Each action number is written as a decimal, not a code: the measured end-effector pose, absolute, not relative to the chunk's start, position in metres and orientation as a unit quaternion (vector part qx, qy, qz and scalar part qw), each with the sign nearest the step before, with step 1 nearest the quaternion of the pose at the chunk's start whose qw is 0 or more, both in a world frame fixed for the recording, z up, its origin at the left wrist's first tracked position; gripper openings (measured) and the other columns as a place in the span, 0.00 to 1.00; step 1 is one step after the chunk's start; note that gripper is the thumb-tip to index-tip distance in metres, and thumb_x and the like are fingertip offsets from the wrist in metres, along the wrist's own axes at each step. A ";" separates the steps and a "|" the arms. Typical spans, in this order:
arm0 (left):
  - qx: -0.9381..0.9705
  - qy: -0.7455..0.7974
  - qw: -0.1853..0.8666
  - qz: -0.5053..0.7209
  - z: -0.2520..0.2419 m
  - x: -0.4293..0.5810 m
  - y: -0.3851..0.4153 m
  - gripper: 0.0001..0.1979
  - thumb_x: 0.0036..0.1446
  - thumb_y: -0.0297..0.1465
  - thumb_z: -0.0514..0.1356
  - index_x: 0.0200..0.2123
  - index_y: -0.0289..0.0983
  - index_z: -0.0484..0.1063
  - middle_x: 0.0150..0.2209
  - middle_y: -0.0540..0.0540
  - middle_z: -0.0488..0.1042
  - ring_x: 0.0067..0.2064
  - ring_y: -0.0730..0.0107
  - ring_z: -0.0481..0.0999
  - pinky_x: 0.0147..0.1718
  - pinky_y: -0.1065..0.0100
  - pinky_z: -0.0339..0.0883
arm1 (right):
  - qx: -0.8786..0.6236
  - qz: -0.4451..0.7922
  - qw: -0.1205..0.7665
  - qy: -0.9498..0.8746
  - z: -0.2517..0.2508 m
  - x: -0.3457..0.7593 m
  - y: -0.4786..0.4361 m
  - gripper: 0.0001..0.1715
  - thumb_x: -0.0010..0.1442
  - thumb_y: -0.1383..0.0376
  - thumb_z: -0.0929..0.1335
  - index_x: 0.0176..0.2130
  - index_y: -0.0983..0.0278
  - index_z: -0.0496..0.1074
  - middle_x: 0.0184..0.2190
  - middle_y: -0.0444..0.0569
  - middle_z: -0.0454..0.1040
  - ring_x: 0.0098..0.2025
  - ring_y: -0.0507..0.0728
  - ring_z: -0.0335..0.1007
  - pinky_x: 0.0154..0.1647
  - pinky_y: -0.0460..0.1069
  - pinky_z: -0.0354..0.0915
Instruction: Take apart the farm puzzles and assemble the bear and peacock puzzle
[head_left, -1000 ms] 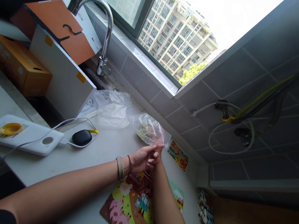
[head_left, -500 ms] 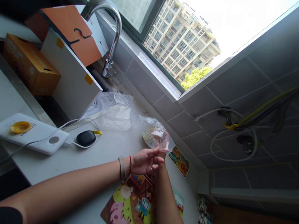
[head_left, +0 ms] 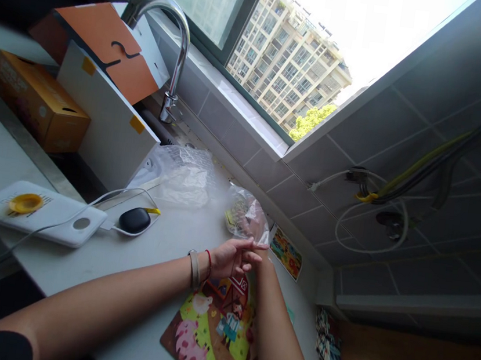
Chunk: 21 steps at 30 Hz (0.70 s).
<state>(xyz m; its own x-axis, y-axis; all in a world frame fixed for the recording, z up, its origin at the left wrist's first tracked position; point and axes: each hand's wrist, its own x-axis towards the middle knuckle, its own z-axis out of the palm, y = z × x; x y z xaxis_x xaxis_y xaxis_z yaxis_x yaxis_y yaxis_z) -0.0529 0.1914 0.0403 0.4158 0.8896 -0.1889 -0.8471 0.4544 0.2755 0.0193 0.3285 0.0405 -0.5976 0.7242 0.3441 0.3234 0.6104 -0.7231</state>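
My left hand [head_left: 233, 256] reaches over the farm picture puzzle board [head_left: 208, 334], with its fingers pressed together on the open edge of a small clear plastic bag [head_left: 240, 212]. The bag holds several loose puzzle pieces and sits on the white counter [head_left: 161, 252] by the tiled wall. My right hand [head_left: 255, 227] is pushed into the bag from below; it shows only dimly through the plastic, so its fingers are hidden. My right forearm lies across the puzzle board.
An empty crumpled plastic bag [head_left: 186, 176] lies behind. A white box with an orange lid [head_left: 107, 123] and an orange carton [head_left: 39, 103] stand in the sink under the faucet [head_left: 170, 37]. A white device [head_left: 38, 216], a black case [head_left: 132, 220] and picture cards [head_left: 286, 251] lie nearby.
My right hand has gone deeper into the bag, and the bag has bunched up closer to the wall. My left hand stays at the bag's edge.
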 end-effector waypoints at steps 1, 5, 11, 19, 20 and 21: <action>0.060 0.165 0.827 0.534 0.040 -0.053 0.192 0.18 0.69 0.39 0.62 0.53 0.32 0.79 0.29 0.45 0.80 0.20 0.77 0.67 0.17 0.77 0.51 | -0.320 0.285 0.306 -0.850 0.037 0.021 0.336 0.22 0.71 0.57 0.71 0.59 0.62 0.72 0.59 0.54 0.74 0.55 0.62 0.75 0.55 0.61 0.74; 0.044 0.176 0.788 0.589 0.039 -0.055 0.196 0.17 0.66 0.40 0.64 0.52 0.36 0.77 0.27 0.50 0.76 0.21 0.77 0.67 0.18 0.77 0.53 | -0.361 0.189 0.247 -0.879 0.025 0.037 0.357 0.26 0.66 0.55 0.72 0.61 0.60 0.73 0.64 0.55 0.72 0.68 0.69 0.63 0.70 0.65 0.59; 0.073 0.205 0.741 0.636 0.035 -0.055 0.197 0.21 0.62 0.48 0.64 0.48 0.38 0.73 0.29 0.53 0.73 0.22 0.80 0.68 0.21 0.78 0.56 | -0.364 0.100 0.211 -0.902 0.012 0.049 0.355 0.31 0.64 0.62 0.66 0.65 0.62 0.69 0.68 0.60 0.67 0.74 0.71 0.53 0.73 0.70 0.52; 0.219 0.296 0.721 0.587 0.021 -0.035 0.197 0.28 0.46 0.49 0.73 0.41 0.39 0.66 0.27 0.53 0.74 0.21 0.76 0.70 0.19 0.75 0.59 | -0.381 0.065 0.263 -0.884 0.013 0.053 0.357 0.25 0.66 0.69 0.62 0.60 0.63 0.73 0.67 0.61 0.67 0.68 0.66 0.63 0.69 0.62 0.61; 0.238 0.304 0.717 0.581 0.019 -0.033 0.198 0.29 0.45 0.50 0.72 0.40 0.40 0.65 0.27 0.54 0.74 0.21 0.76 0.69 0.20 0.75 0.59 | -0.393 0.066 0.269 -0.877 0.014 0.051 0.360 0.24 0.68 0.67 0.62 0.59 0.64 0.74 0.66 0.62 0.68 0.67 0.67 0.64 0.68 0.62 0.61; 0.259 0.310 0.713 0.573 0.018 -0.031 0.198 0.28 0.45 0.50 0.73 0.39 0.40 0.65 0.26 0.54 0.75 0.20 0.76 0.69 0.20 0.74 0.60 | -0.407 0.068 0.275 -0.869 0.014 0.048 0.363 0.22 0.70 0.65 0.61 0.59 0.64 0.74 0.65 0.63 0.68 0.66 0.68 0.64 0.68 0.63 0.60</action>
